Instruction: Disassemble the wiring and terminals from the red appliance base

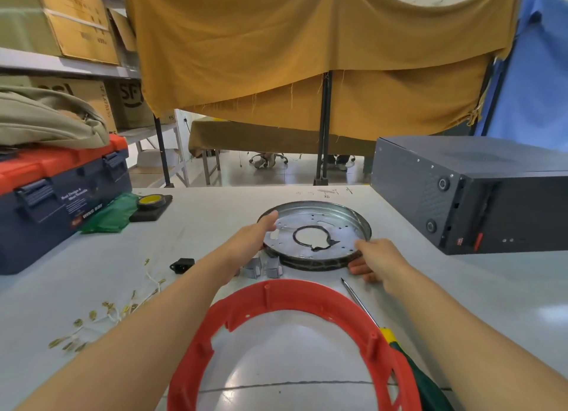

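Red appliance base (307, 294) lies nearest me, its near edge cut off by the frame. Beyond it I hold the metal plate (319, 226): left hand (255, 235) curled over its left rim, right hand (373, 258) gripping the near-right rim, fingertips tucked underneath. Removed wiring (104, 315) lies well left, terminals too small to distinguish.

Red ring (285, 300) cut off below.
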Action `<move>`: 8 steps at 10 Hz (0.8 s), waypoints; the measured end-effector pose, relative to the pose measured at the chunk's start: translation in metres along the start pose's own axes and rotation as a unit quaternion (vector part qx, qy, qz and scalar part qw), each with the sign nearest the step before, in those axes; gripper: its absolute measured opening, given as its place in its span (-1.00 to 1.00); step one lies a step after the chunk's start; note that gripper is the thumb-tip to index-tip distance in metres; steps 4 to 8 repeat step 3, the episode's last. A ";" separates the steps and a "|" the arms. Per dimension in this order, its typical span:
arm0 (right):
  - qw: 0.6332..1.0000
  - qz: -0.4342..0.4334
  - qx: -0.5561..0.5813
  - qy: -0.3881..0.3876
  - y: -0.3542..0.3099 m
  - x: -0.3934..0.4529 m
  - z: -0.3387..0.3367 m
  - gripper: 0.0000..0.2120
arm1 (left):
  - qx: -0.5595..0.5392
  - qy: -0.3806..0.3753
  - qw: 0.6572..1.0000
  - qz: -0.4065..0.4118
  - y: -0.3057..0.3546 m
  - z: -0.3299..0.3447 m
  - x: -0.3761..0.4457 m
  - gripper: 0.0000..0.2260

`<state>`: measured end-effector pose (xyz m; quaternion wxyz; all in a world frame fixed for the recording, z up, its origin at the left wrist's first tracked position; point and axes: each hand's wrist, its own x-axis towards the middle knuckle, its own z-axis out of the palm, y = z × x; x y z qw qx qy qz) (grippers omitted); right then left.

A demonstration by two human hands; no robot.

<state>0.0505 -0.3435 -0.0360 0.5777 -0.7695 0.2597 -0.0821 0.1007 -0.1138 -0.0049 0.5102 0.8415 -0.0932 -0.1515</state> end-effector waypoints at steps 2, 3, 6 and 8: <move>0.998 -0.008 -0.039 -0.051 -0.004 -0.004 0.003 -0.84 | 0.036 0.005 0.999 -0.008 -0.001 -0.001 -0.003 -0.36; 0.999 -0.021 -0.024 -0.038 -0.002 -0.009 -0.001 -0.82 | 0.056 0.042 0.997 0.024 -0.002 -0.005 -0.011 -0.46; 0.999 -0.021 -0.024 -0.038 -0.002 -0.009 -0.001 -0.82 | 0.056 0.042 0.997 0.024 -0.002 -0.005 -0.011 -0.46; 0.999 -0.021 -0.024 -0.038 -0.002 -0.009 -0.001 -0.82 | 0.056 0.042 0.997 0.024 -0.002 -0.005 -0.011 -0.46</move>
